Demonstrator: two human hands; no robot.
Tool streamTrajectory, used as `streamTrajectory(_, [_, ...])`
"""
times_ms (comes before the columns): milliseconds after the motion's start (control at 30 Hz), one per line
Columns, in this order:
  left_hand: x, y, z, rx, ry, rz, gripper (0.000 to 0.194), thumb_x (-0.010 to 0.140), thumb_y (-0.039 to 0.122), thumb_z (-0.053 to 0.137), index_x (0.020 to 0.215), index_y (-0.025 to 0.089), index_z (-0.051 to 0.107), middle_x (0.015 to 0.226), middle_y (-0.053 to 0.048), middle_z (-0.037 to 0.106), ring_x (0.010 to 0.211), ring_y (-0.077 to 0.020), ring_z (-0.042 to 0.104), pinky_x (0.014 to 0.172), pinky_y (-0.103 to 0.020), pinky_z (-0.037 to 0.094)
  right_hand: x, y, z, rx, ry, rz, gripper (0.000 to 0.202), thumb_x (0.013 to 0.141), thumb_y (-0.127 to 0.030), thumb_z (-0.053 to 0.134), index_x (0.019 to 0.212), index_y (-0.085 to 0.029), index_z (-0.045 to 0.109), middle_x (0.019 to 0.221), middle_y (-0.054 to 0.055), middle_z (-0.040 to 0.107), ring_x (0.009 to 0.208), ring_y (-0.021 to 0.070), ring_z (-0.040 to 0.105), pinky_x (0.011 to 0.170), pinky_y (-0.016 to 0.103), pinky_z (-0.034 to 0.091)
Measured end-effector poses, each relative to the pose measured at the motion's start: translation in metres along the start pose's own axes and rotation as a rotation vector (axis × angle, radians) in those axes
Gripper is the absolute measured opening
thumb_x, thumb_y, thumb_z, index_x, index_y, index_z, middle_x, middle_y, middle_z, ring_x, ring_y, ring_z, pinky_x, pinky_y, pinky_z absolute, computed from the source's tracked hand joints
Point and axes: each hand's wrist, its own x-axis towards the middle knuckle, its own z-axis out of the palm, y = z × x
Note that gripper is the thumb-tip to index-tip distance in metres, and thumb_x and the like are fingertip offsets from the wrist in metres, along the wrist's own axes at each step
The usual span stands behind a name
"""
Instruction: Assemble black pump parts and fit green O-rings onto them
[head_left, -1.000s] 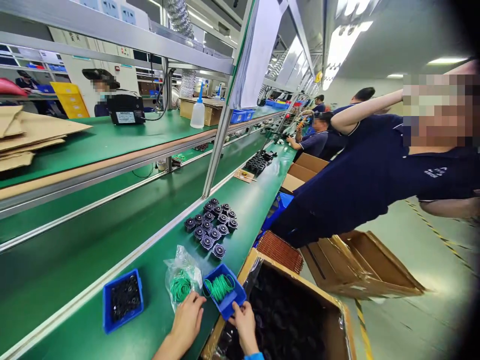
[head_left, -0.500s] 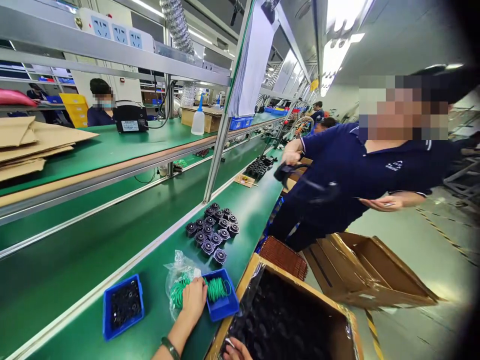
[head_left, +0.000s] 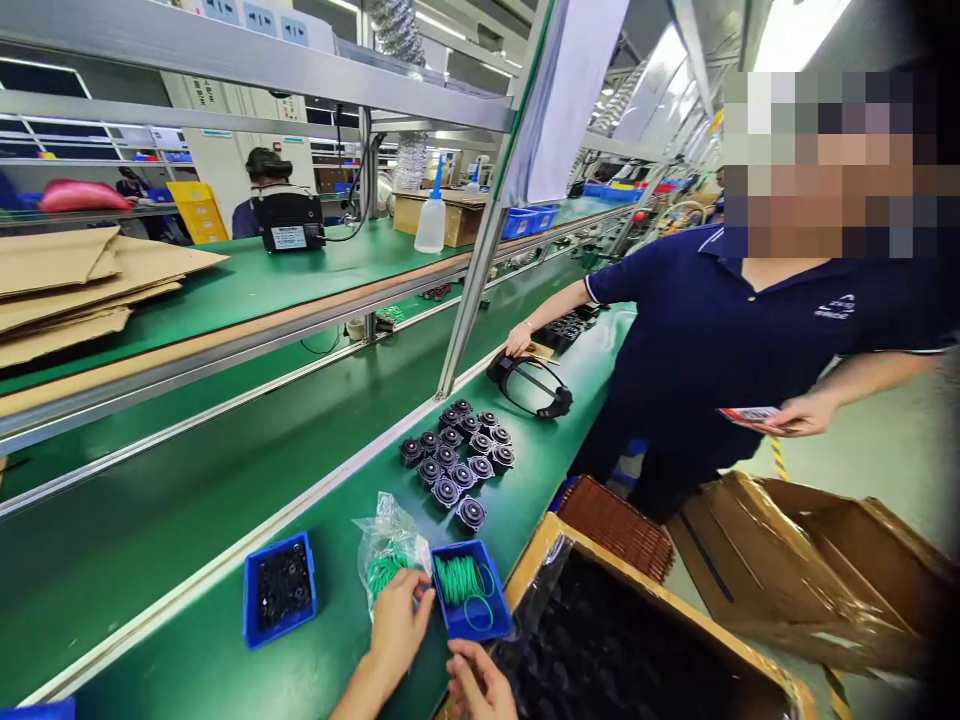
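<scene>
My left hand (head_left: 399, 622) is closed in a pinch beside a clear plastic bag (head_left: 386, 530) with green rings in it; whatever lies between its fingertips is too small to tell. To its right, a blue bin (head_left: 480, 627) holds more green rings (head_left: 459, 578). My right hand (head_left: 482, 685) is at the bottom edge, fingers curled together just below that bin, their contents hidden. Another blue bin (head_left: 247, 600) with small black parts stands at the left. Several round black parts (head_left: 471, 514) sit grouped on the green table (head_left: 360, 455) beyond the bag.
A person (head_left: 675, 330) at the right touches a black headset (head_left: 559, 402) on the table and holds a card (head_left: 750, 414). An open carton (head_left: 675, 600) of dark parts adjoins the table's right edge. A metal post (head_left: 472, 300) rises behind the round parts.
The person's arm has reached over the table, and the headset is now on its surface. My left hand has drawn back from the rings' bin; my right hand has come up beside it. The view has shifted.
</scene>
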Motion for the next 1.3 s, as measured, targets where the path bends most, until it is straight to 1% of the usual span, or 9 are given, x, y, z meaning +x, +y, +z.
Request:
streamTrajectory(133, [-0.023,-0.045,-0.030,0.054,0.095,-0.101,0.032,0.091,0.020,0.040,0.107,0.021,0.067,0.108,-0.010,0.063,0.104,-0.0243,0.060,0.093,-0.036,0.048,0.025,-0.029,0.052,-0.302,-0.200,-0.228,0.036,0.087,-0.046,0.049,0.097,-0.019,0.070,0.098,0.011,0.071,0.090,0.0263,0.068,0.076,0.038,0.057])
streamTrajectory(267, [-0.018,-0.070,-0.028,0.060,0.184,-0.268,0.045,0.088,0.021,0.048,0.131,0.012,0.047,0.130,-0.017,0.049,0.126,-0.0287,0.049,0.105,-0.043,0.041,0.063,-0.056,0.092,-0.639,-0.322,-0.400,0.028,0.091,-0.023,0.050,0.112,-0.016,0.067,0.128,0.013,0.061,0.127,0.0276,0.051,0.110,0.047,0.037])
streamTrajectory(367, [-0.004,-0.082,-0.014,-0.007,0.166,-0.404,0.061,0.080,0.009,0.052,0.138,0.006,0.034,0.128,-0.021,0.055,0.121,-0.0262,0.057,0.102,-0.035,0.044,0.091,-0.070,0.103,-0.876,-0.421,-0.475,0.027,0.093,-0.026,0.057,0.117,-0.015,0.062,0.130,0.011,0.059,0.127,0.0270,0.050,0.108,0.054,0.037])
streamTrajectory(500, [0.009,-0.098,-0.005,-0.152,0.105,-0.537,0.057,0.078,-0.002,0.045,0.133,0.011,0.038,0.099,-0.009,0.073,0.089,-0.0159,0.072,0.081,-0.022,0.051,0.110,-0.081,0.103,-1.081,-0.542,-0.581,0.030,0.091,-0.031,0.061,0.116,-0.016,0.061,0.128,0.009,0.058,0.122,0.0260,0.053,0.104,0.053,0.041])
streamTrajectory(733, [0.012,-0.114,-0.008,-0.310,0.130,-0.546,0.031,0.086,0.026,0.054,0.115,0.015,0.055,0.084,-0.004,0.075,0.076,-0.0187,0.073,0.068,-0.025,0.055,0.086,-0.075,0.098,-1.118,-0.507,-0.655,0.015,0.091,-0.023,0.060,0.103,-0.014,0.064,0.110,0.006,0.065,0.110,0.0222,0.059,0.097,0.047,0.047])
streamTrajectory(867, [0.016,-0.120,-0.009,-0.365,0.139,-0.493,0.028,0.087,0.030,0.049,0.110,0.016,0.056,0.082,-0.004,0.074,0.076,-0.0199,0.074,0.066,-0.027,0.056,0.056,-0.065,0.082,-1.017,-0.383,-0.639,0.025,0.083,-0.003,0.053,0.099,-0.017,0.064,0.101,0.004,0.067,0.104,0.0210,0.061,0.094,0.038,0.049])
streamTrajectory(1033, [0.013,-0.124,-0.008,-0.349,0.170,-0.409,0.033,0.087,0.032,0.044,0.115,0.014,0.053,0.090,-0.007,0.072,0.075,-0.0199,0.073,0.069,-0.029,0.058,0.046,-0.060,0.022,-0.894,-0.076,-0.507,0.052,0.076,0.000,0.037,0.123,-0.016,0.052,0.108,0.008,0.065,0.099,0.0198,0.062,0.087,0.030,0.050])
streamTrajectory(1200, [-0.006,-0.111,-0.013,-0.160,0.301,-0.264,0.055,0.090,0.041,0.043,0.133,0.006,0.039,0.133,-0.025,0.049,0.119,-0.0320,0.056,0.100,-0.050,0.047,0.067,-0.066,-0.038,-0.986,0.043,-0.344,0.037,0.072,-0.002,0.048,0.105,-0.013,0.061,0.104,0.009,0.064,0.098,0.0226,0.060,0.090,0.034,0.048])
streamTrajectory(1300, [-0.020,-0.097,-0.016,-0.060,0.234,-0.097,0.039,0.093,0.035,0.039,0.121,0.013,0.054,0.129,-0.019,0.052,0.127,-0.0293,0.048,0.111,-0.048,0.037,0.073,-0.070,-0.052,-1.099,0.055,-0.278,0.033,0.075,-0.004,0.060,0.107,-0.014,0.061,0.116,0.009,0.058,0.106,0.0238,0.056,0.095,0.041,0.045])
